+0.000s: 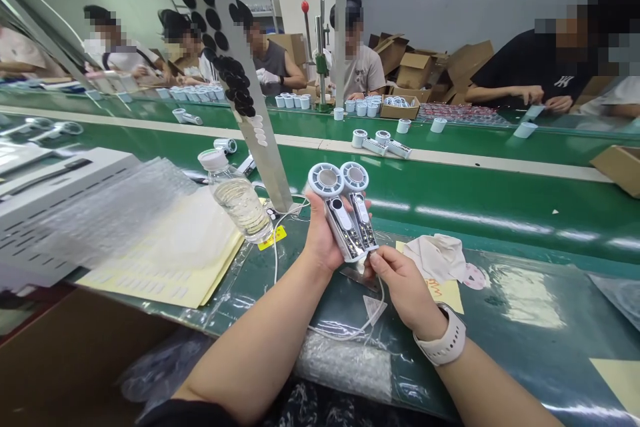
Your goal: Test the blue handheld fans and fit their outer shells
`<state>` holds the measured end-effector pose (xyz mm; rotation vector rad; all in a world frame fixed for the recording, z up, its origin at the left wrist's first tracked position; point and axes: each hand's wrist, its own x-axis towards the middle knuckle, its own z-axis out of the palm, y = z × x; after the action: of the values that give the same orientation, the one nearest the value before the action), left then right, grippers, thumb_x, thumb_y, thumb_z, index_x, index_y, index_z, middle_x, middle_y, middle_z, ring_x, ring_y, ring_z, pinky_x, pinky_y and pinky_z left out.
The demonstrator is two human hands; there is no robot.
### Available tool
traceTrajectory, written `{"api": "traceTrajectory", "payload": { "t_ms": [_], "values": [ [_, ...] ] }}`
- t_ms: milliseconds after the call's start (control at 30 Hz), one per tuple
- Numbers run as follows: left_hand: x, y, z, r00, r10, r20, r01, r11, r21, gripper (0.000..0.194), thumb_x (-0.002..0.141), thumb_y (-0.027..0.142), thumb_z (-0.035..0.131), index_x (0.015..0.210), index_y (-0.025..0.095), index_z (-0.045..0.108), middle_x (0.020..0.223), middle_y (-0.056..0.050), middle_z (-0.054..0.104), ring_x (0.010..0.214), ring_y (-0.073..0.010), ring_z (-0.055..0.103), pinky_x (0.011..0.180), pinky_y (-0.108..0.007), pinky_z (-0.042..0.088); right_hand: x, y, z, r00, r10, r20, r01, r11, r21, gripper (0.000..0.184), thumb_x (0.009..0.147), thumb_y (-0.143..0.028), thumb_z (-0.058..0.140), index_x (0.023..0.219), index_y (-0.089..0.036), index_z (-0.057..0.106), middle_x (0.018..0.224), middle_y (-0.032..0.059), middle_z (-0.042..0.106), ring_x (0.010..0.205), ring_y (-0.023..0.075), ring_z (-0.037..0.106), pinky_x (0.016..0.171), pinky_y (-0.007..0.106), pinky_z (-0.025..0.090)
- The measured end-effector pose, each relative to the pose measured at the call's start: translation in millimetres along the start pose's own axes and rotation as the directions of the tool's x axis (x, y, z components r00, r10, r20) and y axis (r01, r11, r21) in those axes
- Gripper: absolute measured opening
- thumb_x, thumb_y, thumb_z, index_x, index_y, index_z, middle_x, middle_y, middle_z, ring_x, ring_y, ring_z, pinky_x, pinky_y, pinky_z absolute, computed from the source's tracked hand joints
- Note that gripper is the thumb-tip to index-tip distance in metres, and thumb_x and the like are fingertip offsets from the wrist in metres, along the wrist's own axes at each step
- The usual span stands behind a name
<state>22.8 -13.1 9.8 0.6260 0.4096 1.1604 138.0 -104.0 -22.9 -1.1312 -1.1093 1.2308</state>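
My left hand [320, 237] is closed around two handheld fans lying side by side, round heads up and handles tilted toward me. The left fan [344, 227] and the right fan [356, 177] have pale blue and white rims, and their handles show exposed silvery parts with a dark round spot. At the bottom of the right fan's handle, my right hand [403, 287] pinches the end of a thin white cable [345, 336]. Fingers hide the plug, so I cannot tell how far it sits in the handle. The cable loops below my hands across the table.
A clear water bottle [237, 200] leans left beside a metal post [260, 140] bearing black discs. Yellow sheets [200, 290] and bubble wrap lie left; a white cloth [437, 255] lies right. Beyond, a green conveyor [475, 197] carries fan parts, with several co-workers behind it.
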Motion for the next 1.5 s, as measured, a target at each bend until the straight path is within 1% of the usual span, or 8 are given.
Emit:
{"api": "traceTrajectory", "payload": {
  "t_ms": [433,667,867,967,1067,1233,1367,1500],
  "values": [
    [-9.4,-3.0,8.3,0.984,0.141,0.113,-0.156,0.978,0.14,0.073,0.056,0.089,0.062,0.061,0.017,0.063,0.087,-0.01,0.071,0.098,-0.0293,0.067,0.082,-0.037,0.055,-3.2,4.5,8.4,0.995,0.095,-0.017,-0.088,0.961,0.262,0.048,0.077,-0.062,0.073,0.063,-0.02,0.055,0.045,-0.005,0.053,0.044,0.0114,0.051,0.05,0.025,0.041],
    [-6.1,-0.9,4.9,0.999,-0.006,0.032,0.006,1.0,0.008,0.071,0.059,0.086,0.065,0.075,0.018,0.062,0.089,-0.009,0.071,0.072,-0.0209,0.066,0.064,-0.033,0.053,2.2,4.1,-1.9,0.998,0.016,-0.055,-0.008,0.991,0.131,0.042,0.082,-0.06,0.069,0.071,-0.02,0.062,0.07,-0.0004,0.062,0.065,0.0146,0.056,0.065,0.028,0.045],
    [-7.5,-2.0,8.3,0.995,-0.054,-0.087,0.053,0.999,-0.011,0.049,0.074,0.057,0.068,0.098,0.014,0.066,0.088,-0.009,0.072,0.078,-0.0226,0.068,0.07,-0.034,0.054,8.5,8.4,-10.7,0.99,-0.033,-0.136,0.039,0.998,0.042,0.044,0.083,-0.059,0.065,0.062,-0.021,0.059,0.067,0.0016,0.062,0.069,0.0199,0.057,0.07,0.035,0.048],
    [-9.4,-2.5,9.3,0.999,-0.002,-0.034,0.002,1.0,0.02,0.044,0.069,0.05,0.072,0.095,0.015,0.068,0.086,-0.008,0.073,0.082,-0.0258,0.069,0.074,-0.037,0.055,11.9,10.2,-18.1,0.969,-0.064,-0.238,0.059,0.998,-0.026,0.037,0.083,-0.057,0.065,0.072,-0.022,0.069,0.081,0.005,0.068,0.086,0.0245,0.06,0.086,0.04,0.047],
    [-13.7,-5.2,8.2,0.998,-0.02,0.063,0.014,0.995,0.098,0.046,0.062,0.046,0.082,0.096,0.017,0.069,0.089,-0.007,0.073,0.086,-0.0262,0.069,0.075,-0.036,0.054,13.0,6.8,-23.3,0.969,-0.067,-0.236,0.075,0.997,0.026,0.041,0.083,-0.059,0.066,0.106,-0.026,0.071,0.116,0.0062,0.07,0.113,0.027,0.058,0.102,0.042,0.041],
    [-14.9,-12.0,4.7,0.97,-0.123,0.208,0.051,0.945,0.322,0.057,0.053,0.049,0.092,0.095,0.017,0.072,0.099,-0.008,0.072,0.096,-0.0257,0.065,0.078,-0.031,0.051,12.4,-6.4,-28.6,0.996,-0.057,-0.069,0.071,0.97,0.231,0.046,0.079,-0.052,0.076,0.116,-0.027,0.065,0.117,0.0054,0.071,0.103,0.0251,0.064,0.09,0.04,0.051],
    [-5.6,-11.3,6.0,0.995,-0.094,0.036,0.082,0.964,0.254,0.047,0.071,0.058,0.079,0.092,0.018,0.068,0.094,-0.006,0.07,0.088,-0.0209,0.064,0.078,-0.032,0.05,14.8,-12.7,-37.7,0.979,-0.078,-0.19,0.114,0.976,0.187,0.058,0.064,-0.034,0.09,0.115,-0.028,0.062,0.118,0.0035,0.068,0.105,0.0226,0.062,0.092,0.037,0.05],
    [-3.7,-5.9,10.4,0.966,-0.245,-0.087,0.255,0.958,0.133,0.039,0.088,0.055,0.061,0.1,0.018,0.063,0.077,-0.002,0.064,0.067,-0.0157,0.06,0.068,-0.032,0.051,15.0,-11.9,-39.2,0.986,-0.018,-0.166,0.04,0.991,0.13,0.049,0.065,-0.032,0.089,0.106,-0.026,0.063,0.101,0.0014,0.068,0.092,0.0212,0.063,0.086,0.038,0.052]
  ]
}}
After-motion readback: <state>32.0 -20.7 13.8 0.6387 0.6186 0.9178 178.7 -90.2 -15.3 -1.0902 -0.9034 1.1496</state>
